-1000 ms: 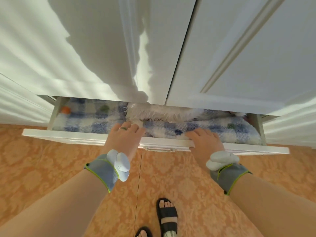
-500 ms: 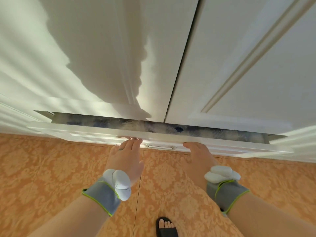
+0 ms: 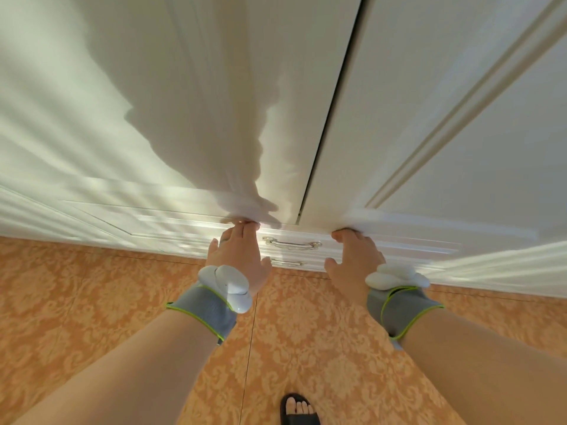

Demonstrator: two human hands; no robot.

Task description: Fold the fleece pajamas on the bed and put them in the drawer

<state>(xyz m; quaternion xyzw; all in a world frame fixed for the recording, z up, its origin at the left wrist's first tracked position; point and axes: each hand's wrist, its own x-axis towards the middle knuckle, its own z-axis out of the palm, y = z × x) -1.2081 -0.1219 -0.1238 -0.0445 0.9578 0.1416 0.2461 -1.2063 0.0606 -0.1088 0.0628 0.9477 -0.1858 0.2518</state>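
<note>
The white drawer (image 3: 171,237) at the foot of the wardrobe sits flush with the cabinet front, its metal handle (image 3: 291,243) between my hands. My left hand (image 3: 239,256) presses its straight fingers against the drawer front, left of the handle. My right hand (image 3: 352,259) presses flat against the front, right of the handle. The fleece pajamas are hidden inside the drawer.
Two tall white wardrobe doors (image 3: 429,102) rise above the drawer, closed, with a dark gap between them. A second lower handle (image 3: 287,263) shows beneath the first. Orange patterned floor (image 3: 76,302) spreads below, with my sandalled foot (image 3: 299,407) near the bottom edge.
The drawer, open with blue checked fleece showing a second ago, has slid in until shut. Both hands moved from the fleece to the drawer front and pushed it inward.
</note>
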